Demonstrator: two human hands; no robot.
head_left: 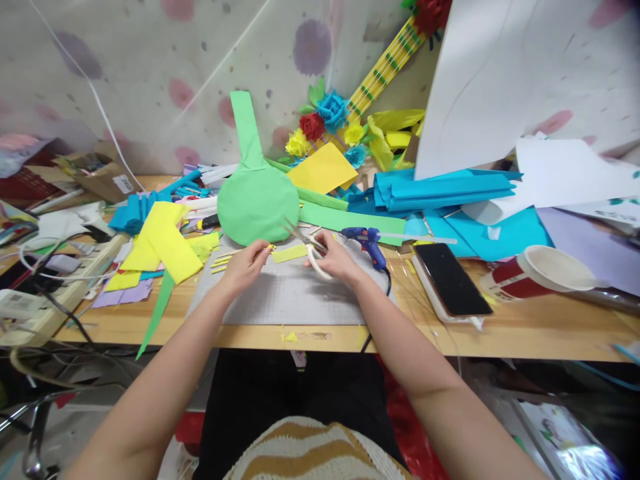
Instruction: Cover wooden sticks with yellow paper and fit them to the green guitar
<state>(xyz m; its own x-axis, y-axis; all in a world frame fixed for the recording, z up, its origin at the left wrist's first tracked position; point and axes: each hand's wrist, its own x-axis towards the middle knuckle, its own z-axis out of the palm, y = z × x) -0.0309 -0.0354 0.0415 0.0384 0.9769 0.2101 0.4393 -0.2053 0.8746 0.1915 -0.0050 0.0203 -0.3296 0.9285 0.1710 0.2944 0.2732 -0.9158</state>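
My right hand [337,257] is closed around white-handled scissors [316,261]. Their metal blades point up and left, apart, in front of the green paper disc [257,205]. My left hand [249,265] pinches a small yellow piece of paper [272,248] at its fingertips. Between the two hands a yellow paper strip [290,254] lies on the grey cutting mat [295,303]. Thin yellow paper rolls [220,265] lie just left of my left hand. A blue glue gun [369,244] rests to the right of the scissors, a glue stick projecting from its back.
A phone [453,279] and a paper cup [537,273] stand right. Blue paper [445,190] and a decorated guitar shape [385,70] are behind. Yellow paper [167,243] lies left, near a power strip [65,283] with cables. The table's front edge [310,337] is close.
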